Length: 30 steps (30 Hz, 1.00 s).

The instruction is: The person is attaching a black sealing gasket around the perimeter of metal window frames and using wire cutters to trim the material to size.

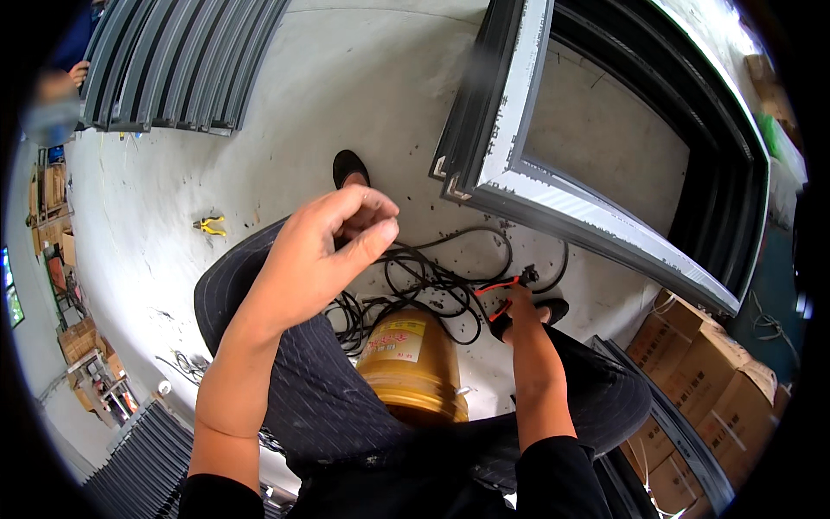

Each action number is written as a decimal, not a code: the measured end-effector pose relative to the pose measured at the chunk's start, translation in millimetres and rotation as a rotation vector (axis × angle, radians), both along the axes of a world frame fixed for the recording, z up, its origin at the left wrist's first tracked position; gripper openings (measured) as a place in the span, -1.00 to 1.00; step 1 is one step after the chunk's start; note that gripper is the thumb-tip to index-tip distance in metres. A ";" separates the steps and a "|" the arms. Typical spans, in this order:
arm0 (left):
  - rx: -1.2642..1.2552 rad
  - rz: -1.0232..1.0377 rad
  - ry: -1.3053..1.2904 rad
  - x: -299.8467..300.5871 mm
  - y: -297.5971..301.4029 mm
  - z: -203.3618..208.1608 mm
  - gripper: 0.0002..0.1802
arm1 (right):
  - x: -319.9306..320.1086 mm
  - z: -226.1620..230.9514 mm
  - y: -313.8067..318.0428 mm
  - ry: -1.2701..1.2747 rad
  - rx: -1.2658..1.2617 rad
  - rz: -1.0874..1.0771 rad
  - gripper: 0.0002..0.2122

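My left hand (333, 238) is raised in front of my left knee. Its fingers curl loosely, the thumb stands a little apart from them, and nothing shows in the hollow between. Low by my right foot, my right hand (519, 301) grips red-handled pliers (493, 286), whose dark head is up by the fingers. A tangle of black cord or rubber strip (415, 272) lies on the floor between my feet, with small black bits scattered around it. Behind the tangle, between my legs, is a yellow-brown plastic bucket (432, 359) with a label.
Stacked dark frames with a pale top face (588, 203) stand at the right. Dark grey profiles (181, 65) lie at the far left, with another person's hand (79, 73) beside them. Yellow-handled pliers (210, 226) lie on the floor. Cardboard boxes (692, 372) are stacked right.
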State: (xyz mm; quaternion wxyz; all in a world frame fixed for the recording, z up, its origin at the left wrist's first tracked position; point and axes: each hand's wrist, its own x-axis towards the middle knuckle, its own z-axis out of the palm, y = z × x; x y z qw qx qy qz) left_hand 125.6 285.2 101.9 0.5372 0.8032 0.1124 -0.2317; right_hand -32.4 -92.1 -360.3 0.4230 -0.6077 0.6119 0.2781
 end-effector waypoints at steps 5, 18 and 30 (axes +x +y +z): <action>0.014 0.033 -0.020 6.4 -9.1 -11.9 -0.70 | 21.9 29.9 2.8 0.162 0.036 -0.236 -0.77; 0.013 -0.159 -0.052 -13.9 -26.9 -31.7 -0.73 | 14.7 58.7 16.0 -0.754 0.061 -0.464 -0.89; 0.508 -0.593 -0.162 -37.0 -37.4 -48.0 -0.64 | 11.3 26.4 -78.6 -0.063 -0.344 0.498 -0.62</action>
